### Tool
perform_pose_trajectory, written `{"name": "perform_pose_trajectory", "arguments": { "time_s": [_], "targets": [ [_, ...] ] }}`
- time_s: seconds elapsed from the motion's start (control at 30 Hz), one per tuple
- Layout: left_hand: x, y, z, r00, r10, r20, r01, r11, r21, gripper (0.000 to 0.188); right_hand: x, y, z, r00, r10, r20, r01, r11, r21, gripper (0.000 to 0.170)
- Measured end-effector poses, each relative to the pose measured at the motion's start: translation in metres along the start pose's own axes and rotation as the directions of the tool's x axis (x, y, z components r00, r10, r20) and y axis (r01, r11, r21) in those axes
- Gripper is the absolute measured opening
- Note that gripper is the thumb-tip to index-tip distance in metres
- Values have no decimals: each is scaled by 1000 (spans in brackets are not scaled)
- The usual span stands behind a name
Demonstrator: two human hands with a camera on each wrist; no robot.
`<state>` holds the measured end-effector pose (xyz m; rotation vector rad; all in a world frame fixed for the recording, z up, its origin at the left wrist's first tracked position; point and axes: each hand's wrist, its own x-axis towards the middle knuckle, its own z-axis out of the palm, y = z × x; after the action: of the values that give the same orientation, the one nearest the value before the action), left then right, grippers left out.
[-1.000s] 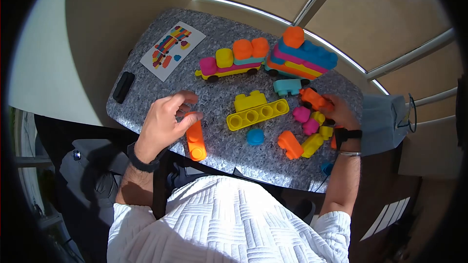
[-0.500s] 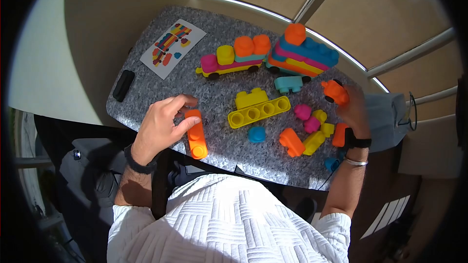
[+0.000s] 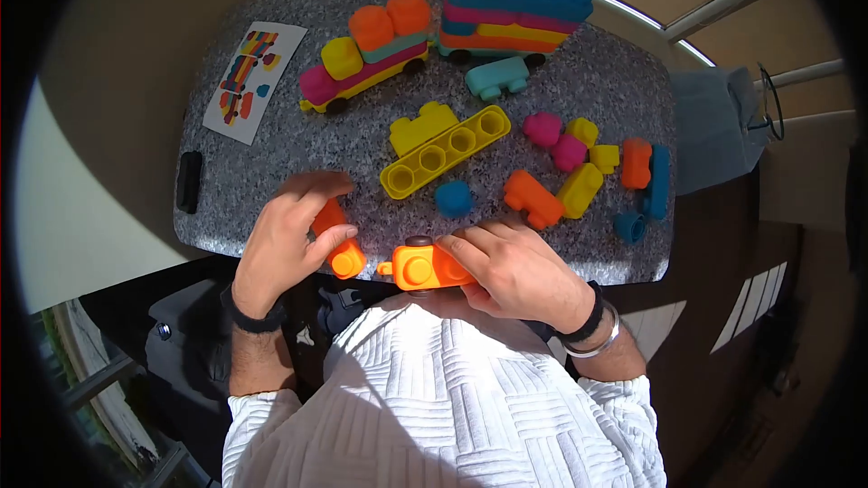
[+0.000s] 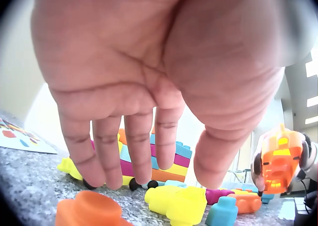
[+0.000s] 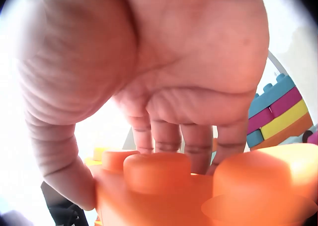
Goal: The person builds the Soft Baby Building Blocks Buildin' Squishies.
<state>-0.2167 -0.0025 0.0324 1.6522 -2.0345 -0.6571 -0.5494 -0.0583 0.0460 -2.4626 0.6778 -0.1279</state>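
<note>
My right hand (image 3: 515,271) grips an orange wheeled toy base (image 3: 416,268) with dark wheels and a small hitch, held over the table's front edge. In the left wrist view its underside faces my left palm's camera. Thumb and fingers stand on opposite sides of the orange piece in the right wrist view. My left hand (image 3: 294,230) hovers around a long orange block (image 3: 346,260), its fingers loosely extended. Only that block's studded end shows beside the thumb; the hand covers part of the rest.
Behind are a low toy wagon (image 3: 372,70) and a taller stacked wagon (image 3: 520,23). A long yellow block (image 3: 448,152), a blue block (image 3: 453,200) and a teal block (image 3: 497,79) lie mid-table. Several loose blocks cluster right. A picture card (image 3: 249,81) and black case (image 3: 188,183) lie left.
My right hand has carried the orange wheeled base from the table's right side to the front, close to the left hand. The left hand stays by its orange block. The head view has shifted.
</note>
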Motion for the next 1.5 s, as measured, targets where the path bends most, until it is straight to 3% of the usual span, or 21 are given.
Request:
{"name": "perform_pose_trajectory", "arguments": {
  "time_s": [0.1,0.2,0.3,0.37,0.47,0.5,0.57,0.7,0.73,0.8,0.9,0.93,1.0,1.17,1.23,1.27,1.3,1.37,1.43,1.47,1.5],
  "targets": [
    [0,-1,3,1000,15,18,-15,1000,1,60,3,8,24,998,57,-14,-58,995,-81,58],
    [-2,-2,3,997,-15,72,7,995,101,66,4,18,45,989,3,-149,-38,973,-228,34],
    [-5,-7,6,992,-69,104,54,989,140,62,4,25,51,966,-21,-258,-51,961,-271,30],
    [-8,-16,7,972,-165,165,156,985,69,56,1,25,44,965,6,-260,-75,964,-256,28],
    [-6,-19,0,971,-160,176,148,986,78,49,-11,30,15,951,72,-301,-86,996,-34,29],
    [-6,-23,-2,974,-148,171,135,987,85,48,-18,35,-2,930,81,-358,-88,996,-4,31],
    [-6,-33,-6,984,-157,89,147,984,104,45,-42,50,-34,859,221,-463,-271,962,-44,33],
    [-5,-40,-5,981,-161,-106,175,974,142,38,-99,102,-75,597,376,-709,-593,802,-73,34],
    [-4,-42,-3,987,-131,-92,145,976,162,38,-117,119,-73,537,446,-716,-689,722,-67,36],
    [-3,-39,2,986,-119,-121,137,978,158,40,-153,153,-67,512,543,-666,-773,629,-82,45],
    [0,-25,0,979,-127,-160,158,967,200,38,-185,182,-52,471,667,-578,-809,587,18,58],
    [0,-20,-2,980,-122,-156,153,967,204,37,-185,185,-50,492,657,-571,-797,604,10,58],
    [0,-13,-5,978,-123,-171,151,975,162,37,-187,192,-48,378,757,-533,-839,524,148,70],
    [4,13,-12,981,28,-190,-2,991,135,34,-195,188,-57,362,763,-536,-825,530,197,70],
    [7,25,-12,976,67,-206,-37,989,145,30,-187,166,-67,268,715,-646,-782,553,288,65],
    [8,29,-12,975,84,-205,-60,991,123,30,-181,156,-68,337,589,-735,-685,689,238,61],
    [10,33,-11,974,105,-200,-86,991,102,30,-173,144,-69,334,594,-732,-687,685,242,61],
    [14,40,-6,968,152,-199,-135,986,97,36,-147,110,-68,404,536,-742,-359,838,410,57],
    [16,44,1,967,168,-194,-168,986,18,43,-128,83,-57,496,530,-688,-293,848,441,55],
    [16,44,4,965,206,-164,-210,978,-6,53,-111,66,-62,667,405,-626,-209,908,364,56],
    [18,47,7,964,215,-155,-219,976,-9,53,-95,55,-60,763,329,-556,-131,922,365,57]
  ]
}}
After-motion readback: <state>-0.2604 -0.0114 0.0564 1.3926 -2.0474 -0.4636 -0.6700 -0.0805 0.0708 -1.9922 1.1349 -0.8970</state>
